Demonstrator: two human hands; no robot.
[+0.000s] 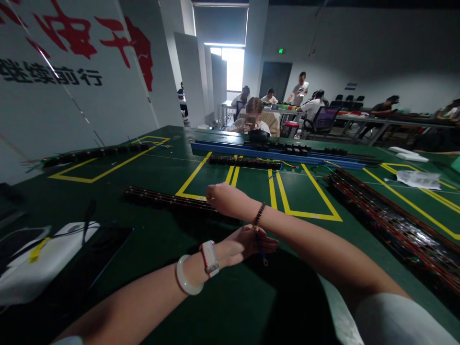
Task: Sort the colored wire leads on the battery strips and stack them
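My right forearm crosses over my left. My right hand (227, 197) is curled closed above a long black segmented strip (161, 198); what its fingers hold, if anything, is hidden. My left hand (246, 243) is below my right wrist, by the strip's near end, with its fingers stretched out to the right. A blue wire (261, 247) with a ring terminal (265, 262) hangs in front of those fingers. The strip's right end is hidden behind my hands and arm.
Another black strip (244, 162) with loose wires lies ahead, before a long blue rail (219, 149). Bundled strips with red wires (395, 215) lie at right. A white device (68, 244) and cables are at left. A person (253, 120) sits across the green table (158, 268).
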